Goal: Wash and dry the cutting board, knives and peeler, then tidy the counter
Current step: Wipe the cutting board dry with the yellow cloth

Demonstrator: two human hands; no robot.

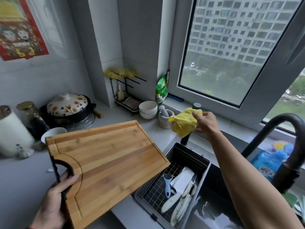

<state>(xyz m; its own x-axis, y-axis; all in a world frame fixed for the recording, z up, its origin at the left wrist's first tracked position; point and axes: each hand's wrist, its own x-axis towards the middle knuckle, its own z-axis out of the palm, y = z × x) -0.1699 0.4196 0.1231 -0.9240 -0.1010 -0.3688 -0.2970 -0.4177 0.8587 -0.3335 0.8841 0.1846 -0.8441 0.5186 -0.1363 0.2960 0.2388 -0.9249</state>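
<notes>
My left hand (54, 205) grips the bamboo cutting board (107, 162) by its black handle cut-out and holds it flat above the counter, one corner reaching over the sink. My right hand (204, 123) is stretched toward the windowsill and holds a crumpled yellow cloth (184, 123). In the wire drain basket (155, 189) inside the sink lie a pale blue peeler (167, 184) and several white-handled knives (179, 197), one with a broad blade.
A black faucet (290, 146) arches at the right over the dark sink. On the counter stand a white bowl (148, 109), a mortar with pestle (165, 118), a flowered pot (67, 106), jars, a white canister (13, 131) and a black rack (125, 96).
</notes>
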